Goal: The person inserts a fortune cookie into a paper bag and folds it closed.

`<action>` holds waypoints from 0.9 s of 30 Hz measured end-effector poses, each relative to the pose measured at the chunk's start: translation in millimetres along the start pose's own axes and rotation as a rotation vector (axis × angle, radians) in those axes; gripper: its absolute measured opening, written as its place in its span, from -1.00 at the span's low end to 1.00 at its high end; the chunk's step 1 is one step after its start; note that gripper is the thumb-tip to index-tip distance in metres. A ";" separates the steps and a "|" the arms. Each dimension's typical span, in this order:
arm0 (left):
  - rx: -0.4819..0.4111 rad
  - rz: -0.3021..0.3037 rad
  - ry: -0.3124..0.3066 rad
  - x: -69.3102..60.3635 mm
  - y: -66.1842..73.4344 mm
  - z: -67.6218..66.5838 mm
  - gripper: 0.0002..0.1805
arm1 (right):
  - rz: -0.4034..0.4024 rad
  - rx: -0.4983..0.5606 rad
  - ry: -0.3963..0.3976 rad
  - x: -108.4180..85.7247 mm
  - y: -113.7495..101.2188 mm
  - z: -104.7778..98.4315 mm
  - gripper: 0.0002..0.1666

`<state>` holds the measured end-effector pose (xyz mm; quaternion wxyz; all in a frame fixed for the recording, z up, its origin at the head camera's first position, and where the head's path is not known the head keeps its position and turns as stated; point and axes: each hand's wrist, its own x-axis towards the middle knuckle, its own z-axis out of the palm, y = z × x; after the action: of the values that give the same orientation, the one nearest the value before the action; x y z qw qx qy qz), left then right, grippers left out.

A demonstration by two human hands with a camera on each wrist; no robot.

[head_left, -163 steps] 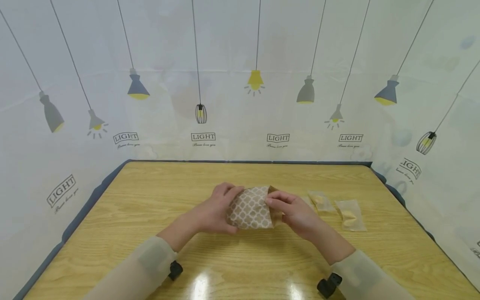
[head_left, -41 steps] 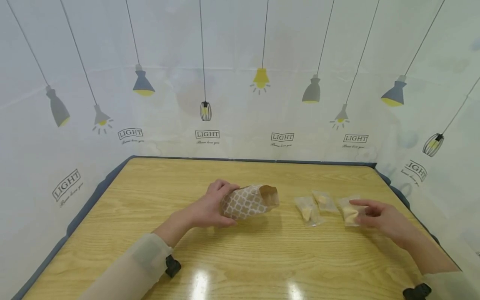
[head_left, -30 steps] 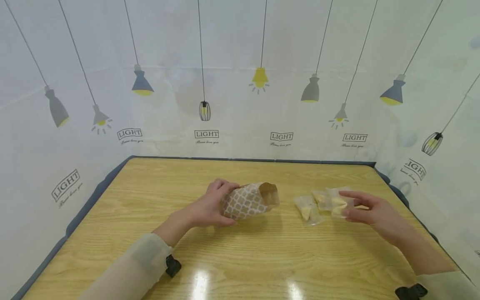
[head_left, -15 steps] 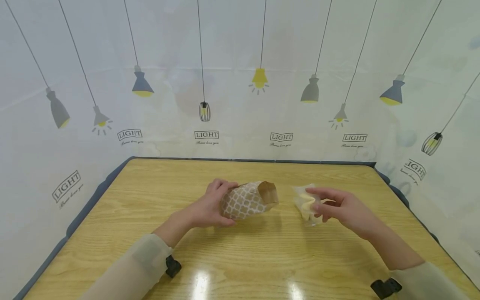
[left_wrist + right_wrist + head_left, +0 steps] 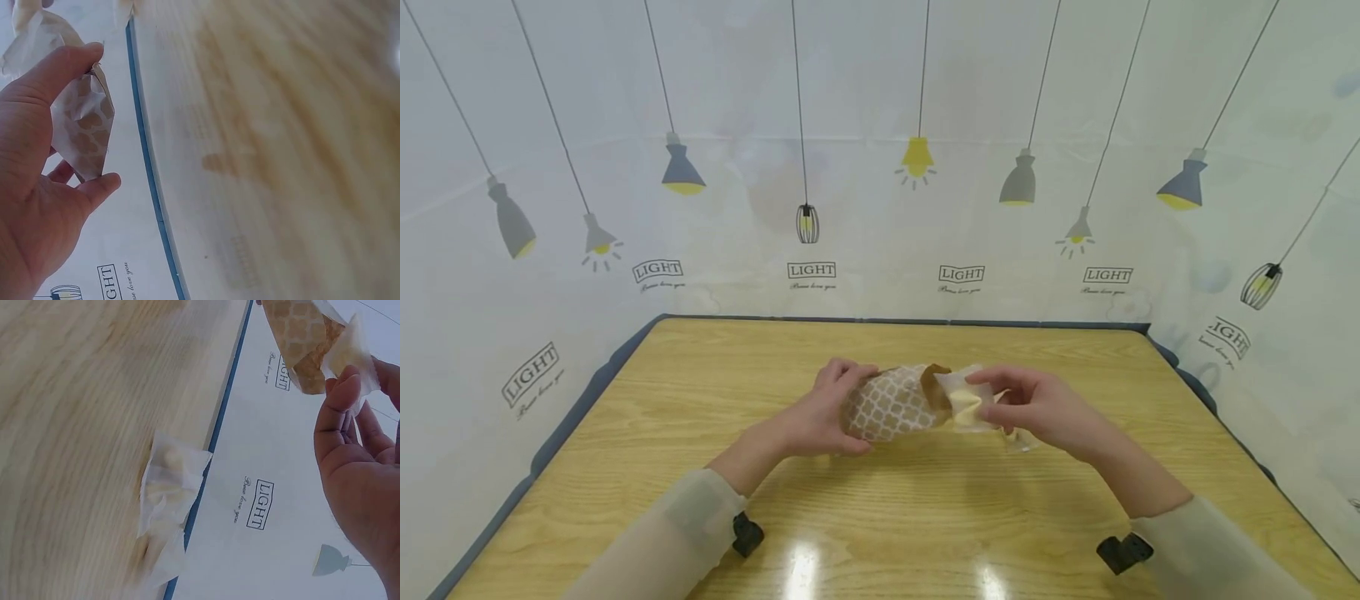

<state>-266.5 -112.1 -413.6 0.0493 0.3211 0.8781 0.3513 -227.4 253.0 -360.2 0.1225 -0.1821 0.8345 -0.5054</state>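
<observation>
a pale backdrop closes off the far side and both flanks, printed with hanging lamps and the word "light". below it stretches a wood-grain table, a dark blue strip running along its far edge.

two light sleeves reach in from the near side, the left sleeve and the right sleeve. the left hand grips the closed end of the bag, its thumb on the near side and its fingers over the far side. the right hand is at the other end, fingers and thumb pinching a clear packet.

the paper bag, brown with a white lattice print, lies on its side between the hands, its brown mouth gaping toward the right hand.

the held packet sticks out from the right fingertips toward the bag, right at the mouth; how far it goes in cannot be told. a pale yellow piece shows through it. in the right wrist view two more packets lie on the table, one overlapping the other, apart from the right fingers.

a small black device sits by each cuff.
</observation>
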 end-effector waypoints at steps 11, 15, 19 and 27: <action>0.000 0.007 -0.022 1.5 0.2 2.9 0.21 | 0.003 -0.143 0.058 15.9 -8.3 8.7 -0.44; -0.022 0.000 -0.015 1.3 2.2 2.0 0.22 | -0.001 -0.125 0.065 19.6 -6.4 12.2 -0.44; -0.041 -0.013 -0.014 1.9 2.7 1.7 0.22 | -0.014 -0.130 0.061 21.0 -4.9 16.6 -0.47; -0.046 -0.041 -0.012 1.5 1.8 1.4 0.22 | -0.038 -0.117 0.074 15.0 -5.0 15.5 -0.40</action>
<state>-266.2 -109.4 -413.3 0.0692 0.3037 0.8758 0.3687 -234.0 232.0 -363.2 0.0711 -0.1858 0.8631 -0.4643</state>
